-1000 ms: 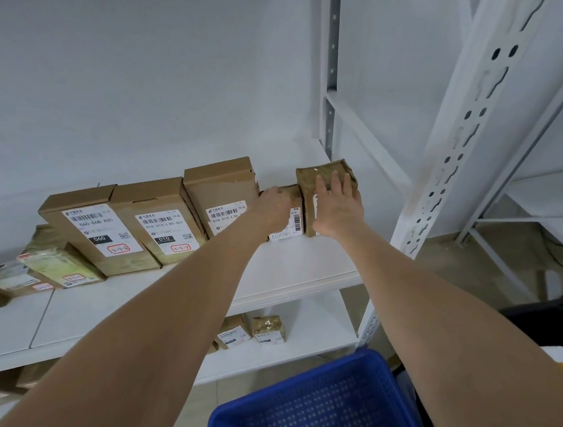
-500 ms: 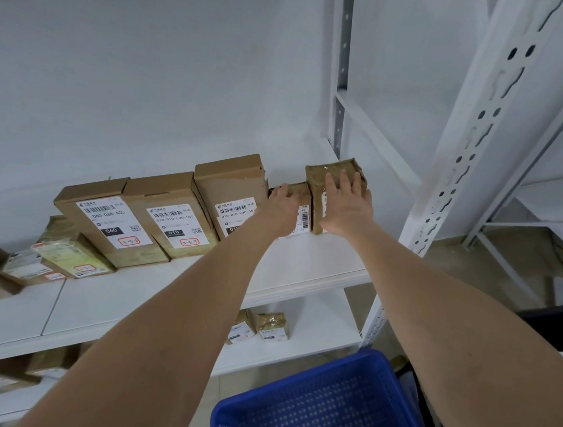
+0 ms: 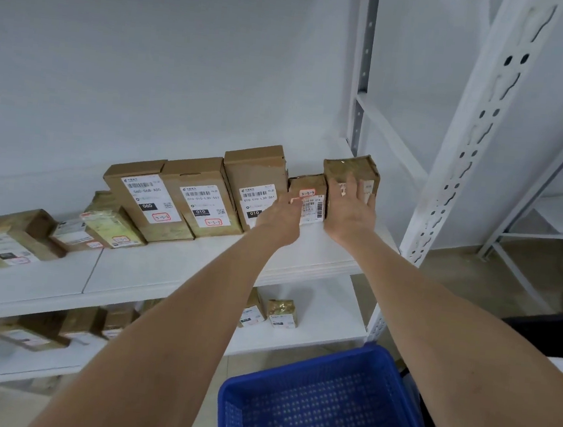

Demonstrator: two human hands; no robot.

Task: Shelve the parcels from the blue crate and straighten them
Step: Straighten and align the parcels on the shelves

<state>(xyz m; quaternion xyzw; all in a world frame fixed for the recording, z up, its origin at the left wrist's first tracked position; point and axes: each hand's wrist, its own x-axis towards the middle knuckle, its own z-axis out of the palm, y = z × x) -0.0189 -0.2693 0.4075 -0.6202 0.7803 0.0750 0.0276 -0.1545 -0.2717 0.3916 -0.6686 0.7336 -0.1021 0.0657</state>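
Top shelf [image 3: 182, 265], right end. A row of 5 parcels stands along the far wall.

- Right hand [image 3: 350, 216]: fingers straight and spread, flat against the near face of the taped parcel [image 3: 346, 169], the last in the row, close to the white upright post [image 3: 470, 128].
- Left hand [image 3: 279, 218]: at the lower left of the small parcel [image 3: 310, 190], the next one to the left. Fingers blurred, so I cannot tell whether they grip or only press.
- The small parcel and the taped parcel stand touching. The small one also butts against the tall carton [image 3: 254, 173] on its left.

Handling (judgement):
- Both are small cardboard boxes, likely light and stiff enough to push by a face.
- The taped parcel is wrapped in glossy tape with dented corners, so it is probably slick. A flat palm or a hold across its 2 side edges would suit it better than a fingertip pinch.
- Contents unknown, so nudge gently.

Orientation:
- The taped parcel stands on end, long axis near vertical, top leaning slightly back toward the wall.
- The small parcel is shorter and squarer, label facing near.

Blue crate [image 3: 296, 364] sits low and near. No parcel shows in the part in view, so this looks like the straightening stage.
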